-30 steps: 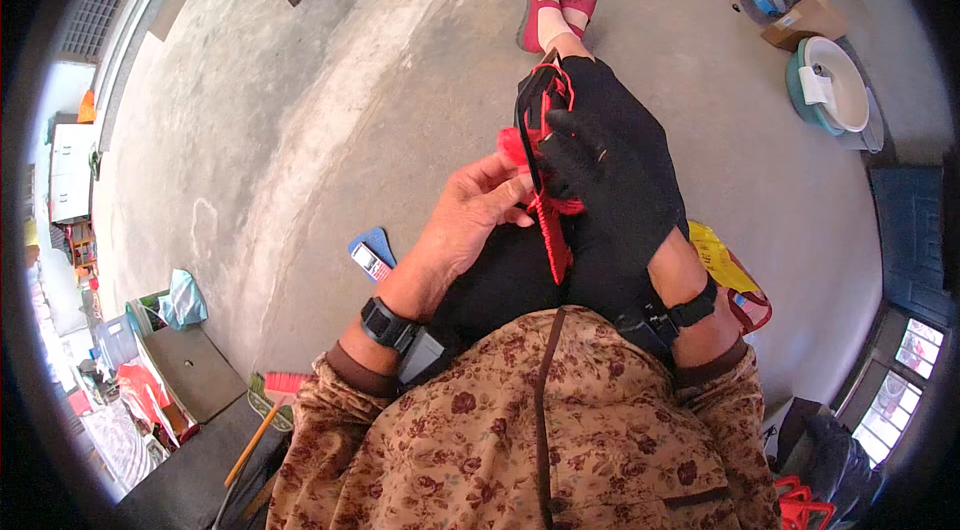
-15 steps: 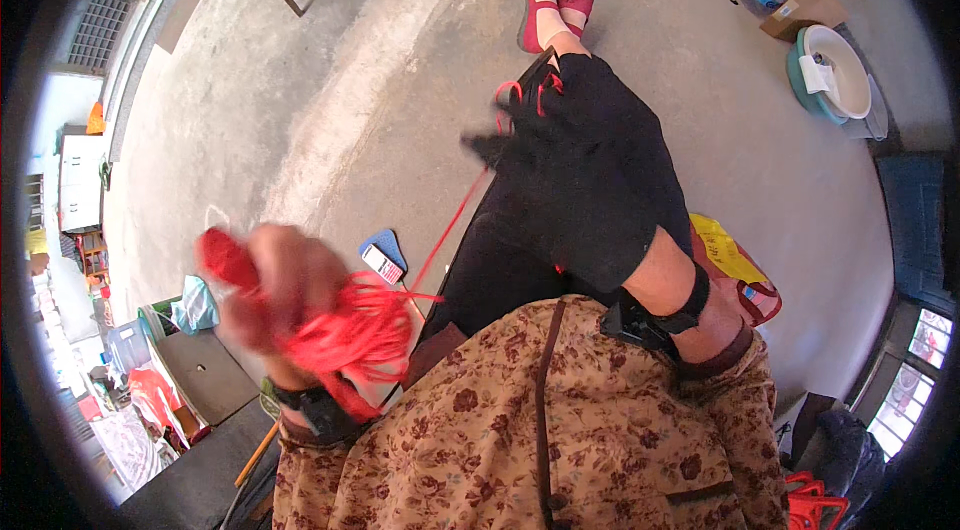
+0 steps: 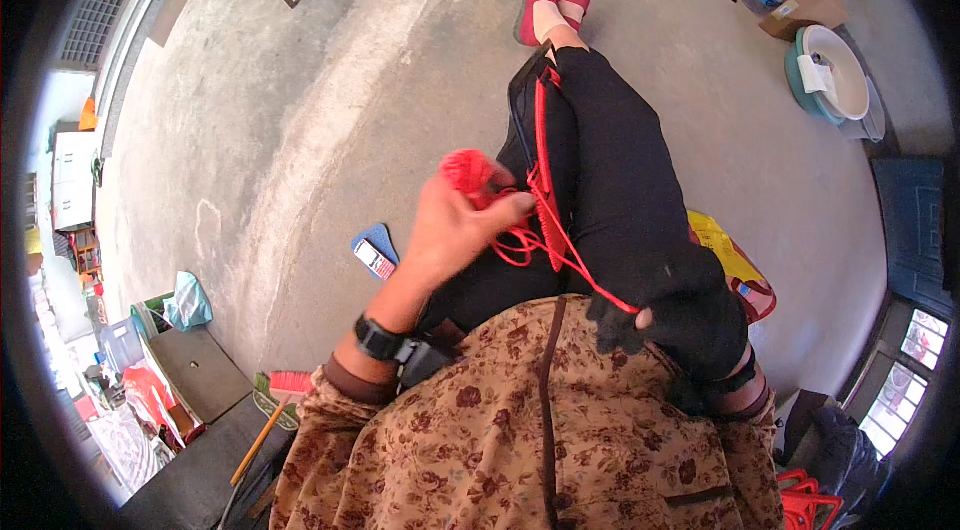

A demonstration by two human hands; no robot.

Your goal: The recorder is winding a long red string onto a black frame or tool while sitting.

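Both hands [image 3: 450,230] [image 3: 690,325] hold red cord [image 3: 466,170], apparently bundled leftward.

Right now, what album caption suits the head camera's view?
A bare left hand holds bundled red cord while the gloved right hand pinches a strand over black trousers.

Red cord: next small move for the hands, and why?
Probably a gentle tug with the gloved right hand to snug the cord: its strand runs nearly straight from near the red wrapping on the lap to that hand's thumb, while slack loops lie by the left hand, which holds the bundle.
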